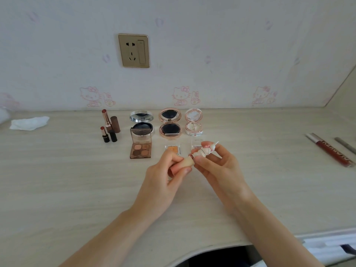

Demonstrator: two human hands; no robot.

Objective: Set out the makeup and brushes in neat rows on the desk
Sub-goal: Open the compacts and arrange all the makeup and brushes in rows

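Note:
My left hand [169, 171] grips a small beige tube [187, 162], and my right hand [215, 162] pinches its cream, sculpted cap [205, 151] right at the tube's end, above the desk [77, 180]. Behind them stand two open lipsticks [105, 128] with their caps. To their right lie an open silver cushion compact [142, 122], a rose-gold compact [170, 122] and a pale powder compact [193, 122]. In front lie a four-pan eyeshadow palette [141, 146] and two small single pans [173, 148], one partly hidden by my right hand.
A red lip gloss tube [330, 150] and a grey pencil [344, 145] lie at the far right. A crumpled white tissue [28, 123] sits at the far left. A wall socket [134, 50] is above the desk. The desk's curved front edge runs below my arms.

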